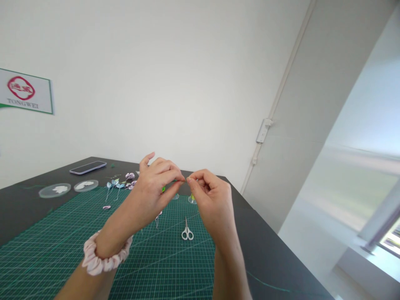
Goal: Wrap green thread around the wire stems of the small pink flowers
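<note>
Both of my hands are raised over the green cutting mat (162, 266), their fingertips almost meeting. My left hand (159, 179) pinches thumb and forefinger together, its other fingers lifted; a pale scrunchie (103, 256) circles that wrist. My right hand (211, 191) is curled, thumb pressed to forefinger. Whatever lies between the fingertips is too small to make out. Below them on the mat lie white-handled scissors (187, 233), points facing away. Partly behind the hands stand small clear-based pieces with yellow-green stems (192, 199).
Left of my hands lie blue petals on wires (115, 184), purple flower pieces (129, 177) and a loose pink petal (106, 207). Two shallow clear dishes (55, 191) hold white pieces. A phone (88, 167) rests at the back left of the black table (259, 250).
</note>
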The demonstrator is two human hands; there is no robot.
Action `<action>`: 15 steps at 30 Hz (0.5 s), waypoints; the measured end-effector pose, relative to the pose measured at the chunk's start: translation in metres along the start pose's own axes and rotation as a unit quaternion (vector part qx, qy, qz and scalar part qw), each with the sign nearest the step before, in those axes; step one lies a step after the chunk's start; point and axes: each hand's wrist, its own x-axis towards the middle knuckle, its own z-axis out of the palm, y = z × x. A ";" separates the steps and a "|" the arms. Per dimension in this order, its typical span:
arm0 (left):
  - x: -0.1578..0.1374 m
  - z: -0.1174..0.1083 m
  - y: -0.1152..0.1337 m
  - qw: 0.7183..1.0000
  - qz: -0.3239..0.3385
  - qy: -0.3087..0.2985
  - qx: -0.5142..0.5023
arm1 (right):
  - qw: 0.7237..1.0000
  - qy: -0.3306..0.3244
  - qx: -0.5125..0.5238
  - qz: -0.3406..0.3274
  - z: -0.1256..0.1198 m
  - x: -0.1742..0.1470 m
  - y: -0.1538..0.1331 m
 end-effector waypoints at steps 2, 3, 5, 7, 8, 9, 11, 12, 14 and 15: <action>0.000 -0.001 0.000 1.000 0.002 -0.019 -0.022 | 1.000 -0.013 0.009 0.011 -0.003 0.002 0.002; 0.000 -0.001 0.000 0.999 0.003 -0.027 -0.032 | 1.000 -0.019 0.018 0.016 -0.005 0.003 0.002; 0.001 -0.003 0.000 0.998 0.003 -0.036 -0.048 | 0.998 -0.030 0.044 0.029 -0.006 0.004 0.003; 0.001 -0.004 0.000 0.997 0.001 -0.041 -0.060 | 0.995 -0.039 0.081 0.043 -0.008 0.005 0.002; 0.000 -0.005 0.000 0.997 0.000 -0.043 -0.066 | 0.993 -0.044 0.103 0.049 -0.008 0.006 0.002; 0.000 -0.006 0.000 0.996 -0.002 -0.044 -0.073 | 0.989 -0.049 0.126 0.052 -0.008 0.006 0.002; 0.000 -0.006 0.000 0.995 -0.007 -0.044 -0.086 | 0.981 -0.064 0.172 0.059 -0.009 0.008 0.003; 0.000 -0.007 0.000 0.995 -0.009 -0.043 -0.094 | 0.976 -0.074 0.194 0.063 -0.009 0.009 0.004; 0.001 -0.007 0.001 0.993 -0.010 -0.036 -0.111 | 0.964 -0.096 0.240 0.071 -0.009 0.011 0.007; 0.001 -0.007 0.002 0.992 -0.009 -0.031 -0.118 | 0.956 -0.108 0.262 0.075 -0.009 0.012 0.009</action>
